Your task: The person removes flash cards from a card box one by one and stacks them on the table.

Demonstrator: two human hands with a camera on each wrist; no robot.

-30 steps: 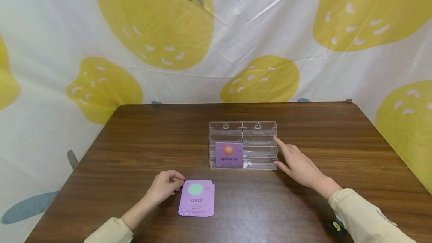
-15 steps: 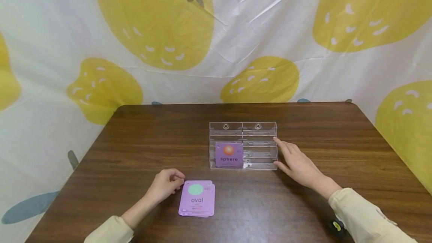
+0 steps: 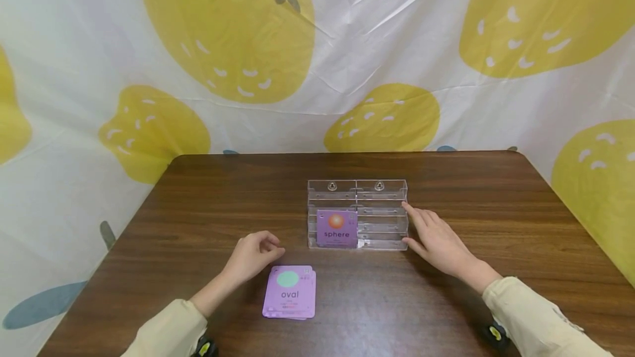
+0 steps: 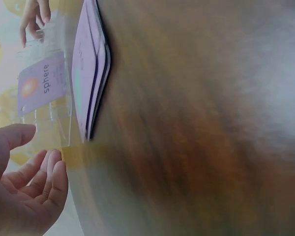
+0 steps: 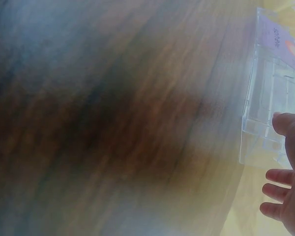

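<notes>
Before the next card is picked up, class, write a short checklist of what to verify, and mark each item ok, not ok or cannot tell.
1. Right hand steadies the clear card holder, fingers on its right end: ok.
2. Sphere card stands upright in the holder's left front slot: ok.
3. Holder's right half has free slots: ok.
4. Card stack lies flat on the table, oval card on top: ok.
5. Left hand has a grip on a card: not ok; it holds nothing, just above the stack.
6. Number of cards in the stack: cannot tell.
</notes>
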